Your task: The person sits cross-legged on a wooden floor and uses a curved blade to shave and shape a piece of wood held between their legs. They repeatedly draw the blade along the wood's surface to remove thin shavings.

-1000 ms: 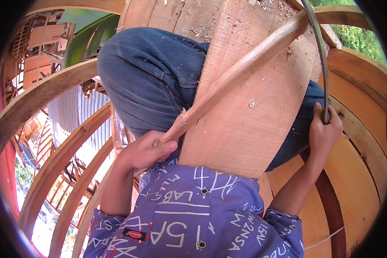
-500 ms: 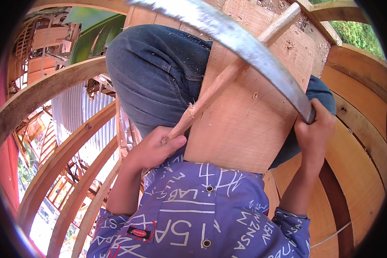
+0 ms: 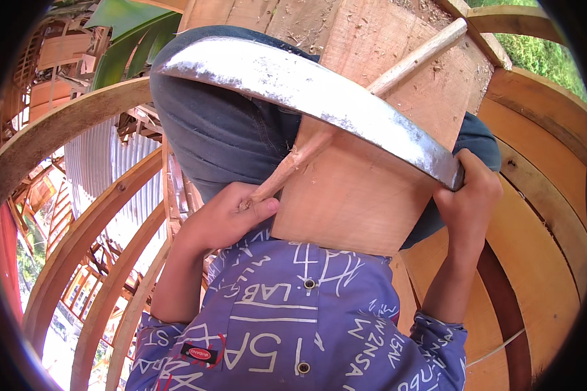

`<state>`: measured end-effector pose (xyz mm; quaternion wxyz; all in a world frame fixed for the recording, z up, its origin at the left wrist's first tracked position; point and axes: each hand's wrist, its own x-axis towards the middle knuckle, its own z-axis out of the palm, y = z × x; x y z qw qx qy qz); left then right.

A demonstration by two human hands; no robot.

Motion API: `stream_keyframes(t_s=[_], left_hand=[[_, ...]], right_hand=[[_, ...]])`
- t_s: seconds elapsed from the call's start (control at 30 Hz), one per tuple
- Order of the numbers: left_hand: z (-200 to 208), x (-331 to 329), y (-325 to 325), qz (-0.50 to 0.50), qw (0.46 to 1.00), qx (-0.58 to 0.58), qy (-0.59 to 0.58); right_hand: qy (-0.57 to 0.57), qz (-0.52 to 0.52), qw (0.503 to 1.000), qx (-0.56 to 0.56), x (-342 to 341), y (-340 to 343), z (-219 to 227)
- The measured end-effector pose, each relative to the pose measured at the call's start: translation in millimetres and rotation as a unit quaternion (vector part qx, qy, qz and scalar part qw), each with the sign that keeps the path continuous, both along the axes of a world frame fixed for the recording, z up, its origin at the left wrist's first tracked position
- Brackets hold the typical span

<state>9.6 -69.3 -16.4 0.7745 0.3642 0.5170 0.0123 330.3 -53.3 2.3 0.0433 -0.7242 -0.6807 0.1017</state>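
- The left hand [image 3: 237,215] is closed around the near end of a long, pale-brown wooden stick [image 3: 414,59], thumb laid along the top.
- The right hand [image 3: 471,192] is clenched around the near end of a broad, curved, silver metal blade [image 3: 319,98]; any handle is hidden by the fist.
- The stick's long axis runs diagonally, from the left hand at the lower left to a blunt far end at the upper right, pointing away from the body. It lies over a wide, flat, light-brown wooden board [image 3: 352,205].
- The blade's long axis slants the other way, from the right hand up and left to a narrowing tip over the left knee. Its bow bulges away from the person. It crosses in front of the stick's middle; whether the two touch cannot be told.
- The stick looks slim and slightly uneven, paler at its far part, redder nearer the left hand, with a rough knot and a ragged near end.
- The blade shines white along much of its face, mottled with dark specks.
- The board spans the lap, above dark-blue jeans [image 3: 209,140]; wood shavings dot its far part.
- Curved wooden ribs [image 3: 96,249] stand at the left, orange-brown planks [image 3: 531,267] at the right.
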Motion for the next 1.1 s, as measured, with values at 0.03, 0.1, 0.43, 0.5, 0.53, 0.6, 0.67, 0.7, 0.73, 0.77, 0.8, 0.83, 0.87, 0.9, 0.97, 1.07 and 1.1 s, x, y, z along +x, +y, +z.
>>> stream_keyframes(t_s=[0.03, 0.1, 0.43, 0.5, 0.53, 0.6, 0.67, 0.7, 0.73, 0.77, 0.8, 0.83, 0.87, 0.9, 0.97, 1.07, 1.1], left_hand=[[-0.4, 0.3, 0.6, -0.003, 1.000, -0.009, 0.005], [-2.2, -4.9, -3.3, -0.005, 0.999, -0.033, 0.013], [-5.0, -8.2, 2.7, -0.007, 0.997, -0.077, -0.025], [-5.2, -9.7, 2.5, 0.004, 0.995, -0.093, -0.026], [-4.9, -10.2, 1.4, 0.004, 0.996, -0.088, -0.023], [-4.7, -10.9, -0.2, 0.004, 0.997, -0.078, -0.017], [-1.1, -5.6, 5.5, 0.000, 0.997, -0.080, -0.018], [-0.3, -4.0, 8.5, -0.002, 0.997, -0.081, -0.018], [-2.0, -3.8, 9.6, 0.004, 0.995, -0.095, -0.030], [-3.7, -4.0, 10.7, 0.011, 0.993, -0.110, -0.041], [-4.6, -4.3, 11.0, 0.017, 0.991, -0.124, -0.052], [-4.6, -4.5, 10.8, 0.013, 0.992, -0.118, -0.051], [-4.1, -5.0, 10.3, 0.009, 0.993, -0.111, -0.050], [-3.6, -5.6, 9.9, 0.004, 0.993, -0.105, -0.048], [-5.4, -8.9, 9.2, 0.004, 0.992, -0.111, -0.052], [-4.7, -8.4, 7.9, 0.022, 0.990, -0.127, -0.061], [-3.9, -8.1, 7.6, 0.032, 0.988, -0.133, -0.064]], right_hand=[[0.003, -0.007, 1.000, 0.009, 6.4, 0.7, 1.6], [-0.044, -0.062, 0.997, 0.023, 30.8, 5.7, -0.6], [0.013, -0.063, 0.998, -0.016, 4.5, 2.2, -8.2], [0.012, -0.029, 0.999, -0.012, 0.6, 4.3, -9.6], [-0.003, -0.029, 0.999, -0.014, 2.9, 9.6, -8.3], [-0.013, -0.064, 0.997, -0.030, 14.1, 16.7, -8.4], [-0.013, -0.094, 0.995, -0.018, 27.9, 19.7, -9.6], [-0.013, -0.109, 0.994, -0.013, 30.4, 21.1, -10.1], [-0.014, -0.114, 0.993, -0.025, 29.6, 19.1, -10.4], [-0.013, -0.103, 0.994, -0.027, 24.4, 16.8, -9.4], [-0.011, -0.091, 0.995, -0.030, 15.3, 14.4, -8.2], [-0.012, -0.083, 0.996, -0.035, 8.1, 11.6, -6.3], [-0.010, -0.067, 0.997, -0.035, 3.7, 10.1, -5.2], [-0.007, -0.052, 0.998, -0.036, -0.2, 9.1, -4.3], [-0.003, -0.019, 0.999, -0.034, -3.5, 11.6, -1.9], [-0.037, -0.098, 0.994, 0.001, 21.3, 20.9, -9.2], [-0.047, -0.136, 0.989, 0.017, 31.0, 24.0, -12.8]])
